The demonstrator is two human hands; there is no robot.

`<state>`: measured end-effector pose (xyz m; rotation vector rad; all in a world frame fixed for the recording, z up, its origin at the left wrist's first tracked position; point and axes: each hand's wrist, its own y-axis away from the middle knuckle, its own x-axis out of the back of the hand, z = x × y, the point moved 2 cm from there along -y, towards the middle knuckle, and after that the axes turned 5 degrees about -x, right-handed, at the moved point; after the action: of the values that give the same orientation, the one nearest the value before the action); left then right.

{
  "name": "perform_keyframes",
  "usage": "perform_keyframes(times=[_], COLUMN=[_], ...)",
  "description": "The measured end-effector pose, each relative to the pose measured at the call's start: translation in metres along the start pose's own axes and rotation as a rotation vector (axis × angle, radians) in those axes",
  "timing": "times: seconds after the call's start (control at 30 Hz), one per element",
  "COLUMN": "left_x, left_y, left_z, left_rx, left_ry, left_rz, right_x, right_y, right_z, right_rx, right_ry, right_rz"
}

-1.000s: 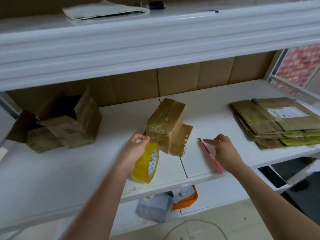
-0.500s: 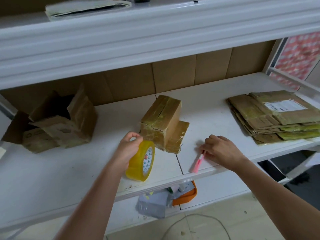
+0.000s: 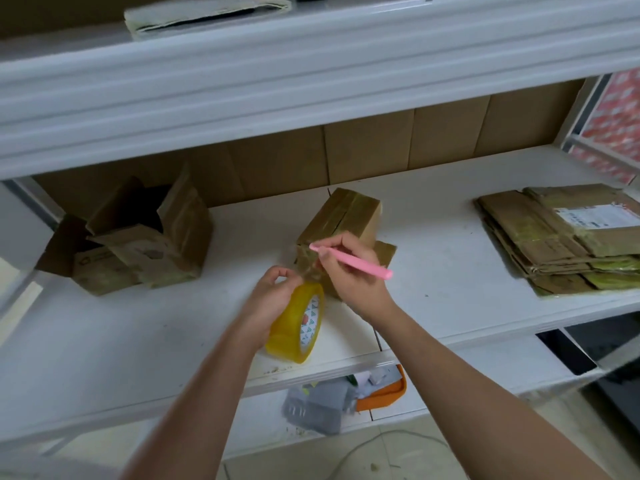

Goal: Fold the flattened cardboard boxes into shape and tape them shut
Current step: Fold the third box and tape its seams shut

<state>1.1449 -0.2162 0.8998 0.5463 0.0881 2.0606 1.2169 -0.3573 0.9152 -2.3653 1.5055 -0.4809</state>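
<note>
The right hand [image 3: 349, 271] pinches a slim pink plastic cutter [image 3: 349, 259], tip at the taped brown cardboard box [image 3: 341, 223]; left fingers [image 3: 277, 277] curl round the yellow tape roll [image 3: 299, 327] just below (strand barely visible). A slip could nick those fingers.

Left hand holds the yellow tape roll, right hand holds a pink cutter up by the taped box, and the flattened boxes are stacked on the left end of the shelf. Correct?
Not quite. The head view shows the flattened boxes stacked on the shelf's right end. The rest stands: left hand holds the tape roll, right hand holds the pink cutter by the taped box.
</note>
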Motion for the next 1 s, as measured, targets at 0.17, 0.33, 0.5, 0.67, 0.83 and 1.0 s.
perform_keyframes(times=[0.17, 0.33, 0.5, 0.67, 0.83, 1.0], left_x=[0.015, 0.014, 0.016, 0.017, 0.018, 0.016], left_y=[-0.005, -0.003, 0.000, -0.005, -0.006, -0.003], left_z=[-0.003, -0.002, 0.001, 0.008, 0.011, 0.008], left_rx=[0.008, 0.070, 0.039, -0.012, 0.016, 0.033], left_ry=[-0.040, -0.126, -0.079, -0.028, 0.000, -0.016], left_rz=[0.023, -0.091, -0.095, 0.015, 0.015, 0.013], right_x=[-0.006, -0.008, -0.004, -0.011, -0.018, -0.011], right_y=[-0.002, -0.006, -0.011, -0.018, -0.026, -0.025], right_z=[0.017, 0.020, 0.025, 0.026, 0.027, 0.026], right_rx=[-0.092, -0.142, -0.235, -0.252, -0.272, -0.220], right_ry=[0.007, -0.027, -0.126, -0.176, -0.223, -0.280], right_rz=[-0.022, -0.008, 0.007, 0.048, 0.066, -0.006])
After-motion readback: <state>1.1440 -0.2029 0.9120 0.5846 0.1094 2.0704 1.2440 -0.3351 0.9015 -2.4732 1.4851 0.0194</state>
